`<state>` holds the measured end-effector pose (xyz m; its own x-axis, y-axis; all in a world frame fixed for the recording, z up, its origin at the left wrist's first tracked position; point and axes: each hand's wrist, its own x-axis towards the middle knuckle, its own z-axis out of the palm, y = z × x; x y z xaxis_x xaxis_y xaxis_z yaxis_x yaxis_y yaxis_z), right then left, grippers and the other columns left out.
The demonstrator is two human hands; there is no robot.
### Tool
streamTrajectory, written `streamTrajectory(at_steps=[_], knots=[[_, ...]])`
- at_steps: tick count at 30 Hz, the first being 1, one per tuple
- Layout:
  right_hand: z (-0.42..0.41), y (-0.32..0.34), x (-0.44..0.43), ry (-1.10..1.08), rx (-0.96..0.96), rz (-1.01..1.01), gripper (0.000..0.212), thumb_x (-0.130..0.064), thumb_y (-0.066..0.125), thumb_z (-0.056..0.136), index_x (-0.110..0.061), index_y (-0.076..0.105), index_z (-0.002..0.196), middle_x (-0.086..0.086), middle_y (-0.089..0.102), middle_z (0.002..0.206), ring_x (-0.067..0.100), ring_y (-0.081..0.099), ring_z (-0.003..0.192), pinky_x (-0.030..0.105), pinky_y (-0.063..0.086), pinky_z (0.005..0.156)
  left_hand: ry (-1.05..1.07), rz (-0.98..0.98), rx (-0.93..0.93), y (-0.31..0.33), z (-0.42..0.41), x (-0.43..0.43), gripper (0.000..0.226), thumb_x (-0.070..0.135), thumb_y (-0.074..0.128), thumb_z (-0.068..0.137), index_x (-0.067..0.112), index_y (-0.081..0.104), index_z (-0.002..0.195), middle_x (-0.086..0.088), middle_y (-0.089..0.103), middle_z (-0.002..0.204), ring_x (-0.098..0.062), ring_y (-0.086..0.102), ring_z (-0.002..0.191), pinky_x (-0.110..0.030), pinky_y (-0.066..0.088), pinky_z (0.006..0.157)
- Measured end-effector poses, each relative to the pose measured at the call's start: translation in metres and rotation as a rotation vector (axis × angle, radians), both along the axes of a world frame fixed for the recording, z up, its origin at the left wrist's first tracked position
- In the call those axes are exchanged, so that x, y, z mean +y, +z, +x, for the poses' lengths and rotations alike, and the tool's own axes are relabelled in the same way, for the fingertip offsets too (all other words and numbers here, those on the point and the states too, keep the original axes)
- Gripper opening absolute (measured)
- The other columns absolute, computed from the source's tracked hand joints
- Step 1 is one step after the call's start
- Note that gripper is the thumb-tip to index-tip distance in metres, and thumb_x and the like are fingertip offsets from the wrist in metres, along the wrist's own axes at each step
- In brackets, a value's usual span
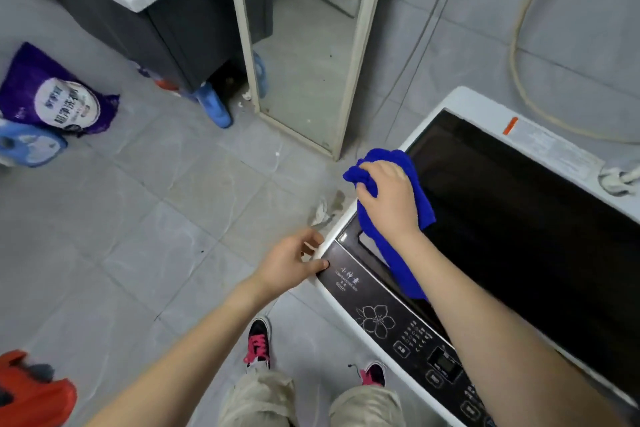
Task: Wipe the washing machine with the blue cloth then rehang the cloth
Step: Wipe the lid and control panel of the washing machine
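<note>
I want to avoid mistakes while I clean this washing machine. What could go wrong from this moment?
The loose end of the blue cloth trails from the right hand down onto the control panel, so it might press a button. Wiping further back could knock the white plug at the rear edge of the washing machine.

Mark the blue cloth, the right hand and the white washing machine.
crumpled blue cloth (pixel 398 267): head view, hanging tail below the wrist.
right hand (pixel 389 199): head view, back of the hand.
white top-load washing machine (pixel 526 218): head view, dark glass lid.
</note>
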<state>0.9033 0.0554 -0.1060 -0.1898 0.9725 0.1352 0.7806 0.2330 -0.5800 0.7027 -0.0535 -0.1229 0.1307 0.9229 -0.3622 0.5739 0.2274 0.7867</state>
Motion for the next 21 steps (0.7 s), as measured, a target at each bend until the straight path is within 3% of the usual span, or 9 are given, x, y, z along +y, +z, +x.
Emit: streamTrajectory(at_steps=[3,5,8,14,17,21], knots=[[-0.033,-0.004,-0.019,-0.399,0.106,0.033,0.035,-0.020,0.059,0.094,-0.016,0.061,0.129,0.001,0.061,0.132,0.022,0.048,0.130,0.041,0.036,0.114,-0.169,-0.002,0.005,0.007,-0.029,0.017,0.022,0.020,0.079,0.083,0.021,0.066,0.101,0.013,0.063,0.097,-0.012,0.063,0.091,-0.016,0.047,0.076],[-0.049,-0.002,-0.026,-0.566,0.111,0.038,0.039,-0.021,0.059,0.095,-0.016,0.057,0.134,0.002,0.058,0.138,0.023,0.044,0.136,0.041,0.034,0.116,-0.202,-0.002,-0.014,0.015,-0.049,0.028,0.019,0.021,0.076,0.085,0.030,0.063,0.096,0.012,0.064,0.099,-0.011,0.064,0.093,-0.018,0.048,0.080],[-0.059,0.001,-0.037,-0.633,0.065,0.012,0.042,-0.026,0.056,0.098,-0.017,0.052,0.139,0.002,0.054,0.143,0.024,0.039,0.140,0.043,0.034,0.116,-0.248,0.021,-0.057,0.027,-0.067,0.050,0.026,0.019,0.074,0.086,0.040,0.059,0.086,0.010,0.065,0.097,-0.012,0.065,0.091,-0.026,0.051,0.083],[-0.053,-0.003,-0.059,-0.734,0.023,-0.017,0.050,-0.034,0.053,0.098,-0.022,0.045,0.145,-0.002,0.047,0.149,0.018,0.032,0.144,0.039,0.032,0.118,-0.318,0.104,-0.153,0.033,-0.049,0.088,0.028,0.011,0.071,0.087,0.037,0.060,0.089,0.006,0.066,0.103,-0.001,0.062,0.082,-0.025,0.051,0.083],[-0.044,0.000,-0.040,-0.785,0.009,-0.013,0.052,-0.035,0.053,0.098,-0.023,0.042,0.147,-0.001,0.044,0.151,0.018,0.029,0.146,0.039,0.031,0.118,-0.316,0.117,-0.195,0.034,-0.026,0.112,0.022,0.011,0.069,0.089,0.031,0.063,0.098,0.002,0.064,0.108,-0.008,0.063,0.090,-0.016,0.047,0.081],[-0.031,0.001,-0.004,-0.837,-0.014,-0.018,0.054,-0.036,0.051,0.098,-0.022,0.039,0.149,0.001,0.043,0.152,0.020,0.027,0.147,0.040,0.029,0.119,-0.340,0.124,-0.196,0.038,0.000,0.147,0.019,0.011,0.065,0.092,0.025,0.064,0.105,0.009,0.061,0.103,-0.002,0.059,0.089,-0.007,0.043,0.079]])
